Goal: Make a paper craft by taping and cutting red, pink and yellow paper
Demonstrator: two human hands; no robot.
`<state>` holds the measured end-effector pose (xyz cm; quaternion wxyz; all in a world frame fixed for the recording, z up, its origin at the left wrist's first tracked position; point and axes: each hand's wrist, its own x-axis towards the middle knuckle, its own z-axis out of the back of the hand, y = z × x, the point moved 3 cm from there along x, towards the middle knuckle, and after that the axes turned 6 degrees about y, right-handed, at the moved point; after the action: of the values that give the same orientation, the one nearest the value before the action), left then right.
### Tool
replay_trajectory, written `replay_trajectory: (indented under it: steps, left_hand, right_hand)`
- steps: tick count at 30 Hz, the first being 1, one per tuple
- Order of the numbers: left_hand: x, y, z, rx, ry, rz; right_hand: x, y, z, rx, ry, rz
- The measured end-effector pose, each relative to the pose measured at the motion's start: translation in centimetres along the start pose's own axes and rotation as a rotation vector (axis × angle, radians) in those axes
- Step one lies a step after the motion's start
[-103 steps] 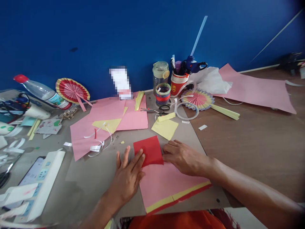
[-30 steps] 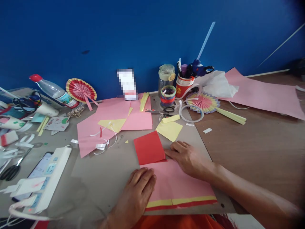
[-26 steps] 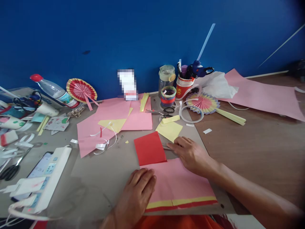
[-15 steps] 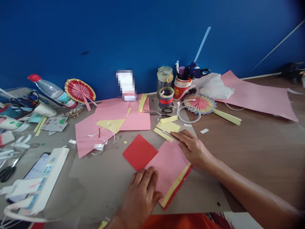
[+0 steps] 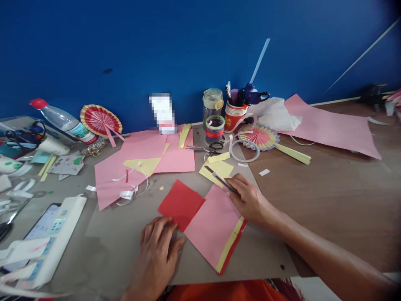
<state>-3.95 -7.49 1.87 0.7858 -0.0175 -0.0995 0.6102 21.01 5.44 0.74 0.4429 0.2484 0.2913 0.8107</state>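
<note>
My right hand (image 5: 247, 194) is closed round a slim silver-and-dark utility knife (image 5: 224, 180), its tip pointing up and left over yellow paper (image 5: 219, 170). Beneath that hand lies a pink paper sheet (image 5: 209, 225), with yellow and red layers showing along its lower right edge. A red paper square (image 5: 180, 205) adjoins the pink sheet's upper left side. My left hand (image 5: 159, 246) rests on the table with its fingers stretched out, the fingertips at the red square's lower corner. Nothing is in it.
Scissors (image 5: 205, 147), a tape roll (image 5: 214, 129) and a red cup (image 5: 234, 116) of tools stand or lie behind. Paper fans (image 5: 258, 140), pink sheets (image 5: 175, 161) and a bottle (image 5: 67, 121) sit along the wall. A power strip (image 5: 59, 242) is at left.
My left hand has slid left off the pink sheet to the table beside it. The knife in my right hand has tilted and shows more of its body.
</note>
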Motion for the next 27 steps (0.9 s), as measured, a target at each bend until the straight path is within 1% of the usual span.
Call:
replay_trajectory:
  steps: [2,5,7,10,12,14,16,17,19,20,21,23,25,26,27]
  left_hand:
    - [-0.3,-0.3,0.1,-0.026,-0.017,0.021]
    - [-0.3,-0.4,-0.2,-0.031,-0.062,-0.009]
    - [-0.1,-0.1,-0.6,0.004,-0.094,-0.017]
    - [0.4,0.7,-1.2,0.036,-0.150,-0.015]
    - [0.6,1.0,-1.5,-0.027,-0.167,-0.030]
    - [0.8,0.9,-1.8,-0.194,-0.120,-0.018]
    - [1.2,0.7,-2.2,-0.469,-0.055,0.080]
    - [1.4,0.8,-2.4,-0.635,-0.070,0.165]
    - [1.9,1.2,-2.8,-0.967,-0.163,0.326]
    - [2.2,1.6,-3.0,-1.096,-0.201,0.403]
    - [2.5,1.9,-3.3,-1.199,-0.211,0.467]
    - [3.2,2.4,-3.5,-1.359,-0.156,0.552]
    - [3.8,2.5,-3.3,-1.482,-0.059,0.585]
    - [4.1,2.4,-3.0,-1.525,-0.035,0.599]
    - [4.2,2.3,-2.6,-1.550,-0.044,0.612]
  right_hand:
    - [0.2,0.0,-0.1,-0.005,0.015,-0.024]
    - [0.5,0.4,0.0,-0.023,0.008,0.018]
    - [0.7,0.6,0.0,-0.079,0.020,0.010]
    - [0.9,0.6,-0.2,-0.224,0.107,-0.066]
    - [0.9,0.7,-0.4,-0.288,0.167,-0.089]
    - [0.8,0.9,-0.5,-0.302,0.197,-0.078]
    - [0.7,1.2,-0.6,-0.293,0.196,-0.059]
    - [0.6,1.3,-0.6,-0.286,0.193,-0.052]
    - [0.5,1.6,-0.6,-0.268,0.188,-0.043]
    - [0.4,1.8,-0.5,-0.258,0.186,-0.037]
    - [0.4,2.1,-0.4,-0.241,0.186,-0.034]
    - [0.3,2.5,0.1,-0.184,0.190,-0.059]
    - [0.3,2.6,1.0,-0.141,0.187,-0.120]
    - [0.3,2.5,1.5,-0.136,0.180,-0.155]
    - [0.3,2.3,2.0,-0.144,0.166,-0.189]
